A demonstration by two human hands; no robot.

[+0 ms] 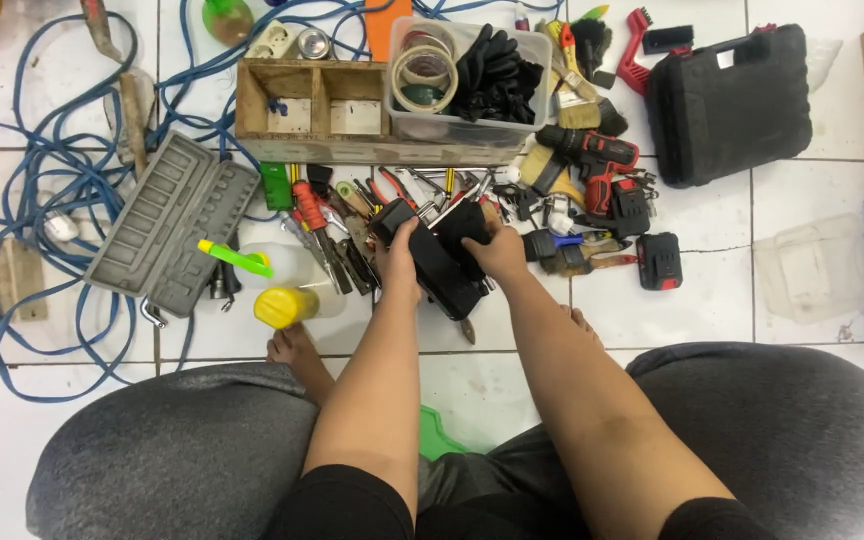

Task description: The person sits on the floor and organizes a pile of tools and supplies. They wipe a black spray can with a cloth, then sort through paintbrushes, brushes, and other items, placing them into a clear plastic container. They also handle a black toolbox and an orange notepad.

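I sit cross-legged on a white tiled floor. My left hand (399, 255) grips the near side of a black rectangular pouch (437, 262) held just above a pile of hand tools (352, 215). My right hand (497, 250) holds the pouch's far right part, fingers curled over its top edge. The pouch is tilted, its long side running from upper left to lower right. What is inside it is hidden.
A wooden divided box (312, 105) and a clear bin (467, 85) with tape rolls and black gloves stand behind. A grey socket case (172, 225), blue cable (42, 190), yellow-capped bottle (287, 305), red drill (592, 155) and black tool case (732, 100) lie around.
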